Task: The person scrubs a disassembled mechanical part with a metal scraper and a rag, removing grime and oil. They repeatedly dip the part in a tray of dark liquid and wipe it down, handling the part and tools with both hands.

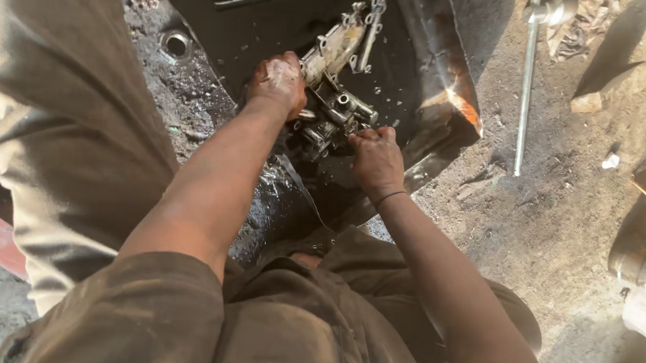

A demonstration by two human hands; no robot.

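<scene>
A dark, oil-wet metal tray (435, 50) lies on the dirt ground (556, 209), its right rim catching orange light. In the tray rests a greasy metal engine part (335, 88) (a cast assembly with ports and brackets), its long axis running diagonally from lower left, nearest the person, to upper right, where a paler bracketed end points away toward the tray's far side. The person's 2 bare hands work at its near end. The left hand (278, 81) sits on top of the part at mid-length, fingers curled down and gripping the casting. The right hand (375, 158) is clenched in a fist at the part's lower end; what the fingers enclose cannot be told. A long steel rod (524, 85) lies on the ground to the right, well apart from the tray. A small metal ring (175, 44) sits left of the tray.
</scene>
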